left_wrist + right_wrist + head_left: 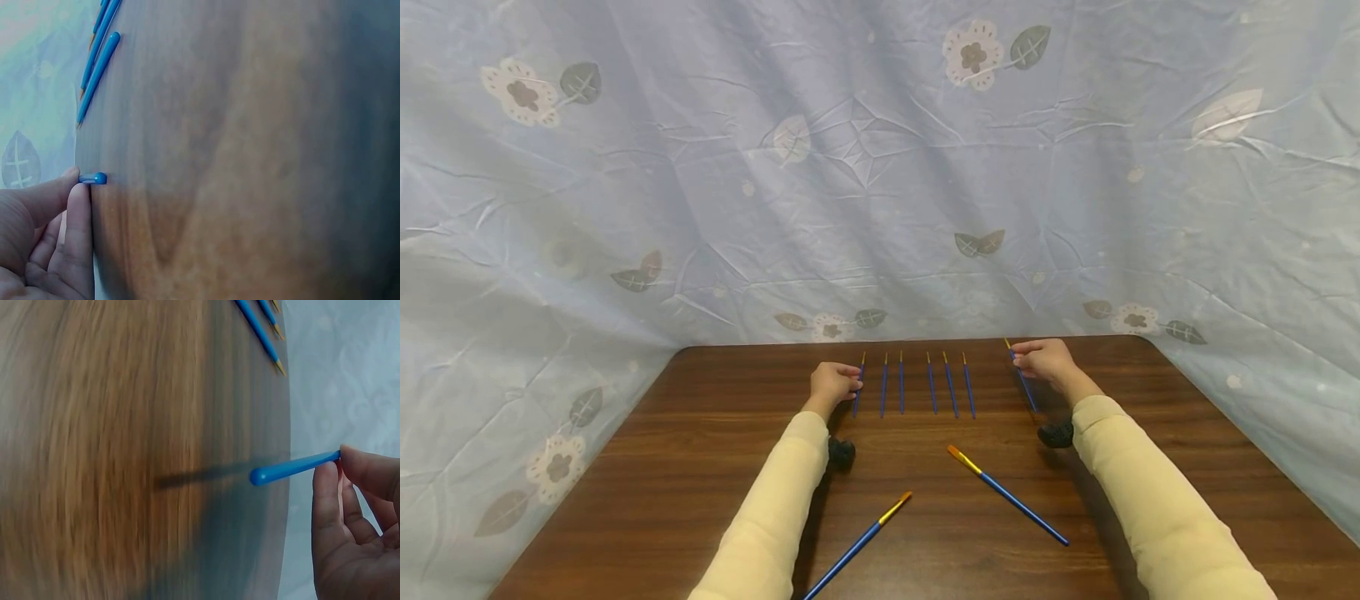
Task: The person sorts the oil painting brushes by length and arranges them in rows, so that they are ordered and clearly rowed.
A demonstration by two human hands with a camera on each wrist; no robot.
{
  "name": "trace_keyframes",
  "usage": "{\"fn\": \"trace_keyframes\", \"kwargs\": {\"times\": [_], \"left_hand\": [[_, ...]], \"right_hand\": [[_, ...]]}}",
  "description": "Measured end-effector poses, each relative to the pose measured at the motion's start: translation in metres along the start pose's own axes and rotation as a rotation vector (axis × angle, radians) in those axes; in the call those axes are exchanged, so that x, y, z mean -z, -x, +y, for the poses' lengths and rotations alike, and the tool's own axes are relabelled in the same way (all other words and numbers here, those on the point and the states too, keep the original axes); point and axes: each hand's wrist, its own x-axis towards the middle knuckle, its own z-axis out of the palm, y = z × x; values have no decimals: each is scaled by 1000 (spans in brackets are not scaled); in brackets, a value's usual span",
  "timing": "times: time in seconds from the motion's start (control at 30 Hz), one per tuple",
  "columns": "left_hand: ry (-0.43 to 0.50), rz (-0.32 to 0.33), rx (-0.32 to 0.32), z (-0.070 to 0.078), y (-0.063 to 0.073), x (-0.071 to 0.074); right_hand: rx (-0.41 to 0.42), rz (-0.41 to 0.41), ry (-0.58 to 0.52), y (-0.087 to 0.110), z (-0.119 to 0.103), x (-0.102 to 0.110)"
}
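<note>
At the far side of the table, my left hand pinches a thin blue paintbrush at the left end of a row. In the left wrist view, thumb and finger hold it and its rounded blue end sticks out. Further right, my right hand pinches another thin paintbrush near its yellow ferrule. The right wrist view shows this paintbrush raised above the wood, with its shadow below. Between the hands lie several similar brushes, including one paintbrush left of centre and one paintbrush right of it.
Two larger blue paintbrushes with orange bristles lie nearer: one paintbrush between the forearms at front left, the other paintbrush by the right forearm. Behind the brown wooden table hangs a pale flowered curtain, close to the far edge.
</note>
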Motion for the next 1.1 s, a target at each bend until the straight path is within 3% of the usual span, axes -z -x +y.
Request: {"fn": "trace_keyframes", "kwargs": {"times": [0.47, 1.1], "left_hand": [[10, 2, -7, -5, -7, -1], [-26, 13, -1, -4, -6, -1]], "right_hand": [[-35, 29, 9, -14, -6, -36], [-115, 53, 4, -25, 5, -48]]}}
